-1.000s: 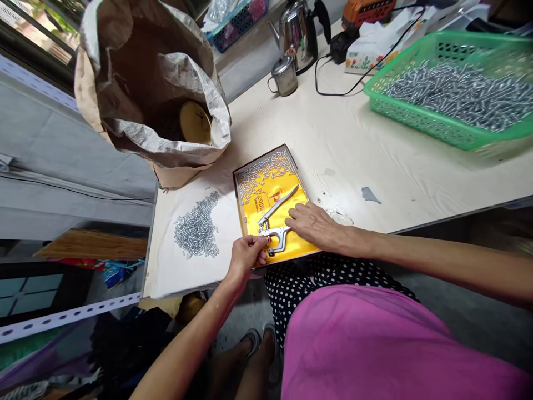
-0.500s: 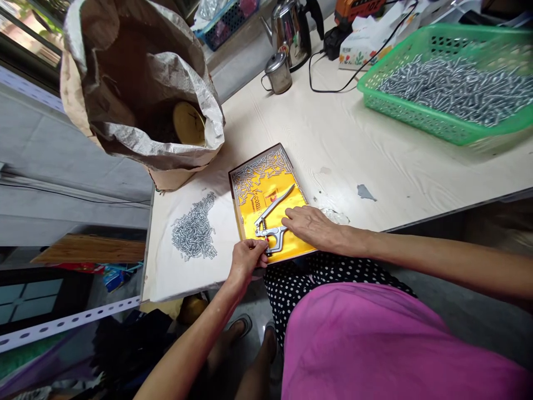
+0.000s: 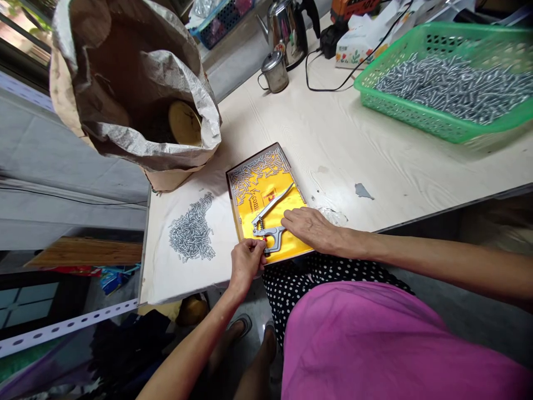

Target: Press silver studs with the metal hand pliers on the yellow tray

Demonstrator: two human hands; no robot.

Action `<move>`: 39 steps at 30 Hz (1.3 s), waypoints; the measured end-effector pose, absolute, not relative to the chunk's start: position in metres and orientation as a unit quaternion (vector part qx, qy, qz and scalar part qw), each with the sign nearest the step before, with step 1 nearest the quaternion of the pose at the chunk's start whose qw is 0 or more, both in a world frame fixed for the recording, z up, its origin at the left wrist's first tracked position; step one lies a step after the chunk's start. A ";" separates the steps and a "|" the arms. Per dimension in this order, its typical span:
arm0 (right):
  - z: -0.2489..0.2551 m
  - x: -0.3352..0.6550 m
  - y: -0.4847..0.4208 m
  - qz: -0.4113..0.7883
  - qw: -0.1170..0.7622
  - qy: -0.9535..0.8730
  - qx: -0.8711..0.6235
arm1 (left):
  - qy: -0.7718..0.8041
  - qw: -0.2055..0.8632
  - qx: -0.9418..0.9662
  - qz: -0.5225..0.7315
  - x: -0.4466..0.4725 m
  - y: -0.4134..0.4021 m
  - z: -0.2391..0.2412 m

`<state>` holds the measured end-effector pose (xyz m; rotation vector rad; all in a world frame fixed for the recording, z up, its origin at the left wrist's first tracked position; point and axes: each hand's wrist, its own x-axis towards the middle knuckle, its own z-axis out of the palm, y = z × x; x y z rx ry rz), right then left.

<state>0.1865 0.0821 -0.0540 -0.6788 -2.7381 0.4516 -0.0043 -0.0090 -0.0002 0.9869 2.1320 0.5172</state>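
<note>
- Pinching, head view: left hand (image 3: 246, 260), fingertips together at the red-and-black nose of the grey metal spring-handled pliers (image 3: 270, 231); contents hidden.
- Right hand (image 3: 310, 228): fingers at lower handle; grip unclear.
- Pliers: lying on yellow printed sheet (image 3: 291, 244), shallow dark-rimmed tray (image 3: 235, 214), counter (image 3: 341, 144).
- Handling advice: brace handle, keep nose square to fingertips.

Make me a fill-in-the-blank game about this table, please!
1. The tool lies on a surface coloured ____.
2. The basket full of metal pieces is coloured ____.
3. Of the person's two hands, the hand nearer the loose pile is the ____ one.

Missing words: yellow; green; left.
</note>
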 end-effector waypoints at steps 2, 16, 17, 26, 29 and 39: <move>-0.051 0.188 0.081 0.167 0.144 -0.948 -0.229 | 0.823 0.307 0.437 0.194 -0.006 -0.011 -0.002; -0.047 0.181 0.090 0.159 0.097 -0.950 -0.250 | 0.799 0.430 0.363 0.213 -0.020 -0.013 -0.011; -0.045 0.178 0.094 0.155 0.097 -0.950 -0.254 | 0.797 0.443 0.350 0.215 -0.020 -0.012 -0.010; -0.049 0.146 0.132 0.054 0.095 -0.963 -0.245 | 0.786 0.464 0.372 0.169 -0.028 -0.012 -0.014; -0.047 0.146 0.141 0.035 0.093 -0.969 -0.228 | 0.783 0.455 0.399 0.143 -0.030 -0.012 -0.017; -0.042 0.152 0.151 0.026 0.082 -0.967 -0.240 | 0.783 0.416 0.449 0.110 -0.027 -0.010 -0.016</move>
